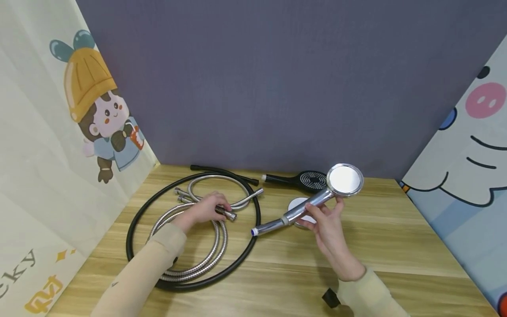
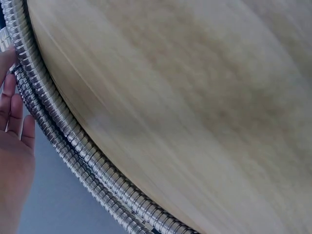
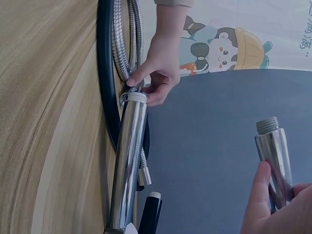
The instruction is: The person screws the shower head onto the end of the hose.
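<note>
In my right hand is a chrome hand shower, gripped by its handle, round head up to the right. Its threaded handle end is bare in the right wrist view. Under it a second chrome hand shower lies on the table, its white face partly covered. My left hand pinches a metal shower hose near its chrome end fitting, above the coiled metal hose. Ribbed strands of metal hose cross the left wrist view beside the left fingers.
A black hose loops widely round the metal coils. Another metal hose lies coiled behind the left hand. A black hand shower lies at the back of the wooden table, by a grey panel. Printed curtains hang at both sides.
</note>
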`<state>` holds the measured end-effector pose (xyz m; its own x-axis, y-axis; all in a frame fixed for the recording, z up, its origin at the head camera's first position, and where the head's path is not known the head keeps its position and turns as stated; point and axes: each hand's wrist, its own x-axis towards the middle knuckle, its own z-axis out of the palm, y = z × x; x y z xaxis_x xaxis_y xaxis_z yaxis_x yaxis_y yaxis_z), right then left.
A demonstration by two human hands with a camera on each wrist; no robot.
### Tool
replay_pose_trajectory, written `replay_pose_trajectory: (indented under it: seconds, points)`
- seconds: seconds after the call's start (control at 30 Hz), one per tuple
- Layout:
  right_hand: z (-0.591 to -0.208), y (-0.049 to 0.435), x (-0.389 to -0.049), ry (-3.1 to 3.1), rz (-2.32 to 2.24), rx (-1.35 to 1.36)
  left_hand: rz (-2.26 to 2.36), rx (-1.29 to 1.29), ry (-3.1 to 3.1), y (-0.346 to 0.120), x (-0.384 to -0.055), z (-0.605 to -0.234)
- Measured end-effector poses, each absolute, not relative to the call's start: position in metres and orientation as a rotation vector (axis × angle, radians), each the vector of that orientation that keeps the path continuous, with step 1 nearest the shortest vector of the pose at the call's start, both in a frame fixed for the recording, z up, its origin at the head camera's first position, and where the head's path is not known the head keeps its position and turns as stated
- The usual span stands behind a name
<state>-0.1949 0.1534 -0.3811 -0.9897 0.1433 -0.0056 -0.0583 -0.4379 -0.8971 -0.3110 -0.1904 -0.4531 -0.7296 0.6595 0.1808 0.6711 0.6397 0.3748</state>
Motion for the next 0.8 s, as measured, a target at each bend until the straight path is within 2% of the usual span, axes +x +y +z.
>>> replay_pose_trajectory:
  seconds: [0.4,0.8]
  points:
    - [-0.386,0.157,-0.199,-1.585,2.55,-0.105,-0.399,-1.183,-2.821,-0.182,-0.315,-0.451]
    - [-0.384,0.16,-0.197,-1.605,2.558,-0.125,-0.476,-1.199,-2.829,-0.181,-0.31,-0.443]
